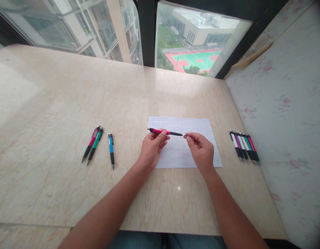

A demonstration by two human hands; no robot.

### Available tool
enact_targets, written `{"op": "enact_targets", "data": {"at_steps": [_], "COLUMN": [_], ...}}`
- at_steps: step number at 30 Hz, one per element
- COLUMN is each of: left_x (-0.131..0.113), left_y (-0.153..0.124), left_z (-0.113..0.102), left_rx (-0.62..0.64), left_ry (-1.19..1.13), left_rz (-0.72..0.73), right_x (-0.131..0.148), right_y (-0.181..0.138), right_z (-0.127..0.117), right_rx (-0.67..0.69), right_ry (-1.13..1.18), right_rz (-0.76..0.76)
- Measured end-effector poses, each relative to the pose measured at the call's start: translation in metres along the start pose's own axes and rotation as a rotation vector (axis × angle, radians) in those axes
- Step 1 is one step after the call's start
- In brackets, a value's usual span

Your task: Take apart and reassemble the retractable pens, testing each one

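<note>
Over the paper, a pen lies level, its barrel pinched between the left hand's thumb and fingers. The right hand, nearly closed, pinches its tip end. Three other pens lie left of the paper.

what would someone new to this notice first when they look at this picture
Probably the pink and black pen, held in the middle of the view above a sheet of paper, the left hand gripping its barrel and the right hand at its tip. Next might come the bright green and red sports court outside the window, then the row of pens by the flowered wall at right.
</note>
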State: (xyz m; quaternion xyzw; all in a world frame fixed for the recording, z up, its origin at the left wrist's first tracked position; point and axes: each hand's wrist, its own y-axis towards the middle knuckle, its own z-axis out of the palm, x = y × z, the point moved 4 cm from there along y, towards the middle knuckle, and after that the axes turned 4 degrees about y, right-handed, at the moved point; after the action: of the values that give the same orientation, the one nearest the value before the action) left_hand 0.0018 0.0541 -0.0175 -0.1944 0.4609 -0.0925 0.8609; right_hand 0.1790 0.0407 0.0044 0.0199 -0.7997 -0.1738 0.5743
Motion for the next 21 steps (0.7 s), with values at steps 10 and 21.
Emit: {"op": "enact_targets", "data": {"at_steps": [10,21], "left_x": [0.003,0.007], "left_y": [-0.003,-0.005], "left_z": [0.003,0.007], "left_rx": [0.031,0.084], "left_ry": [0.000,0.048], "left_rz": [-0.015,0.010], "right_x": [0.001,-0.010], "right_y": [0.000,-0.002], "right_z": [0.003,0.001], "right_rx": [0.037,0.091], "right_ry": [-0.022,0.020], "right_rz": [-0.056,0.094]}}
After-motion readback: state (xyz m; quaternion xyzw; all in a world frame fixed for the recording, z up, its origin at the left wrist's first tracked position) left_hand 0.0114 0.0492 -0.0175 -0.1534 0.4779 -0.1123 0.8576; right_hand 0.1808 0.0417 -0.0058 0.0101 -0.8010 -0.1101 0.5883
